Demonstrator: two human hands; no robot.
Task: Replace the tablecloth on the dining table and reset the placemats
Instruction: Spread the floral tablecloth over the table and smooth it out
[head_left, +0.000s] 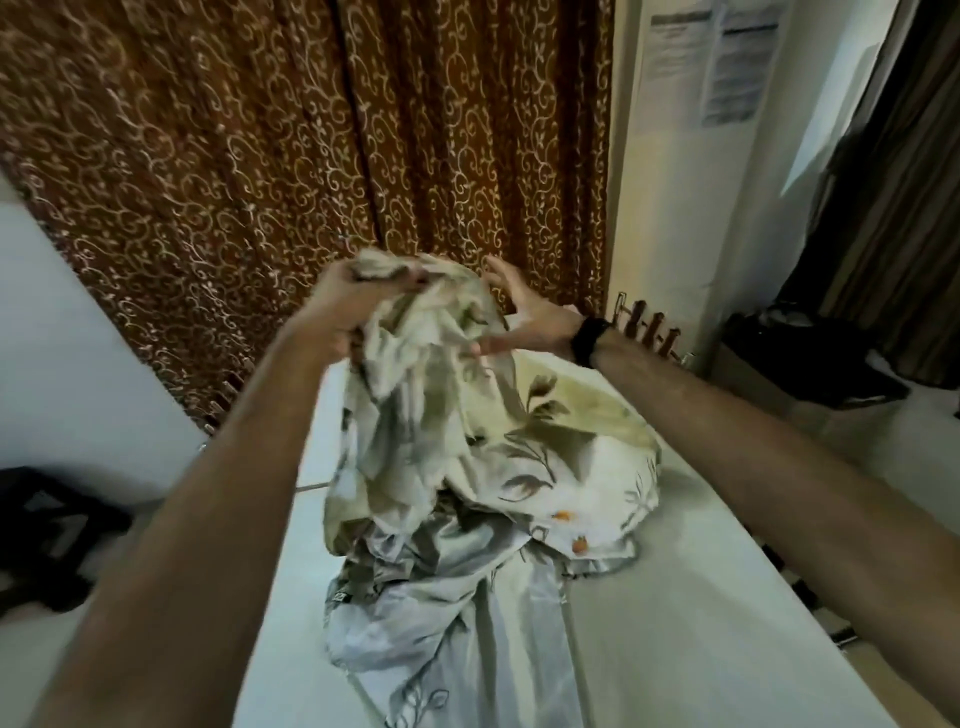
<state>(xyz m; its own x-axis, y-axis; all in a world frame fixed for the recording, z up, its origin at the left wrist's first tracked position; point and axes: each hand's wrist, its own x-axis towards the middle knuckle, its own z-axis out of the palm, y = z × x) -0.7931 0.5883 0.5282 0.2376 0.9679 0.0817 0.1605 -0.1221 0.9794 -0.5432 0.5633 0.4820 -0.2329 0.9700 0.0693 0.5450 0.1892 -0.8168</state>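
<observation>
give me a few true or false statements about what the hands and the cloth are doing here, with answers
1. The left hand grips a bunched part of the floral cloth. True.
2. The right hand is clenched in a fist around the cloth. False: its fingers are spread, open against the side of the cloth.
3. The cloth lies flat and smooth over the table. False: it is crumpled in a heap, partly lifted.
4. A dark band sits on the right wrist. True.
5. The curtain behind the table is plain white. False: it is brown with a pale scroll pattern.
</observation>
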